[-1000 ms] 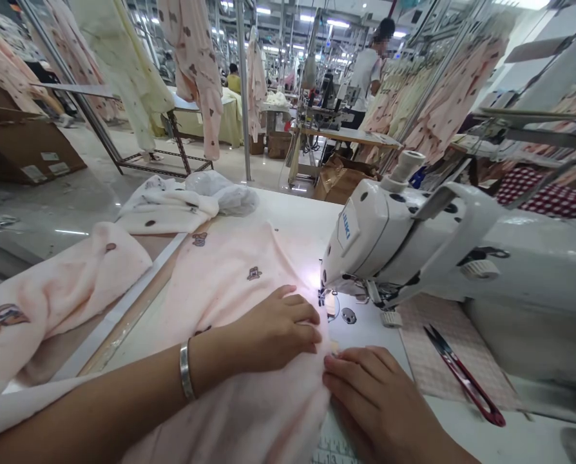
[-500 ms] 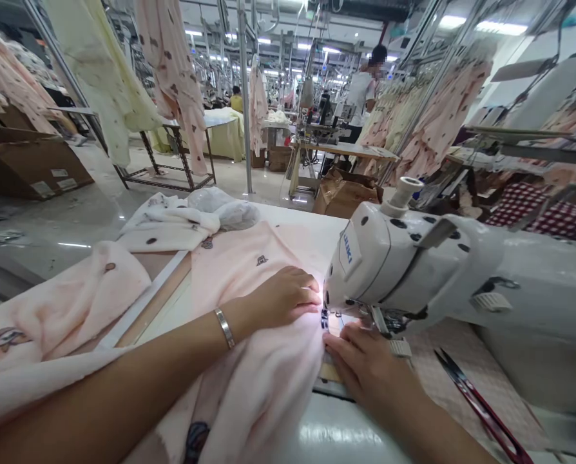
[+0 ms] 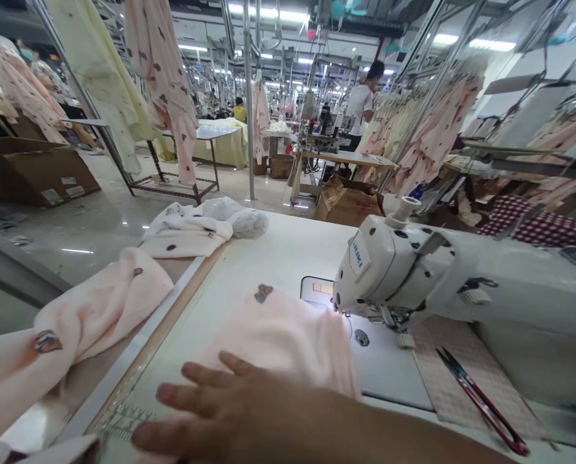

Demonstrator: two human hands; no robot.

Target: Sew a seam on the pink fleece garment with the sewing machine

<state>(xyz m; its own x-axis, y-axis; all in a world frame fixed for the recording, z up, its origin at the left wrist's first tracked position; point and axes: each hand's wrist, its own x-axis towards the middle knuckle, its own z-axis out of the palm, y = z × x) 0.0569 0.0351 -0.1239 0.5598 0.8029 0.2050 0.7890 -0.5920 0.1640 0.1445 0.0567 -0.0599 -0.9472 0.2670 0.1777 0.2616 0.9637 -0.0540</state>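
My right hand [image 3: 240, 412] reaches in from the lower right, palm down, with its fingers spread and pointing left. It lies over the near part of a pale pink fleece piece [image 3: 288, 328], which has a small printed figure at its far left corner. I cannot tell how firmly the hand presses on the cloth. The far right edge of the fleece sits by the needle area of the white sewing machine [image 3: 394, 270]. My left hand is out of view.
Red-handled thread snips [image 3: 481, 399] lie on a pink checked cloth [image 3: 450, 354] right of the needle plate. More printed pink fleece [image 3: 104, 303] and a white bundle [image 3: 186, 232] lie left. Cardboard boxes [image 3: 39, 171] and hanging garments [image 3: 162, 77] stand beyond.
The fleece has come towards me, baring the tabletop and needle plate. My right hand has left the needle area and swung left, fingers spreading. My left hand has gone out of view.
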